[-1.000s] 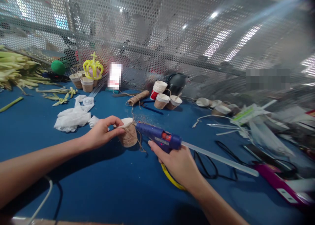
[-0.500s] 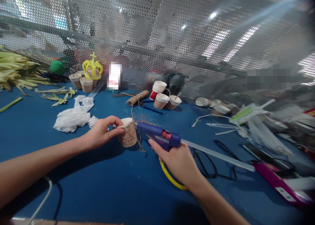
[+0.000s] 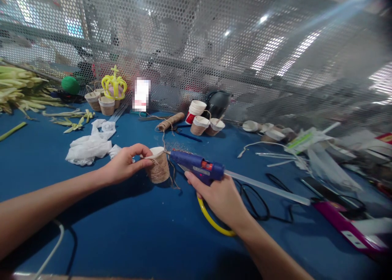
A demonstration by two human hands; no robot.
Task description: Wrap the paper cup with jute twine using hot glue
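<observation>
My left hand [image 3: 122,165] pinches the rim of a small paper cup wrapped in brown twine [image 3: 158,168] that stands on the blue table [image 3: 137,231]. My right hand [image 3: 219,198] grips a blue hot glue gun [image 3: 197,167]. Its nozzle touches the cup's upper right edge, and a clear glue stick [image 3: 269,187] juts out behind it. A loose strand of twine [image 3: 165,139] runs from the cup back to a twine spool [image 3: 170,121].
More wrapped and plain cups [image 3: 206,124] stand by the perforated metal screen [image 3: 196,47]. White crumpled plastic [image 3: 90,145], a yellow crown [image 3: 114,86], green leaves [image 3: 18,88], a black cord [image 3: 260,202], and a cluttered pile [image 3: 321,153] surround the work spot.
The glue gun and my right hand have shifted slightly left and up, with the nozzle staying at the cup's rim. My left hand has barely moved.
</observation>
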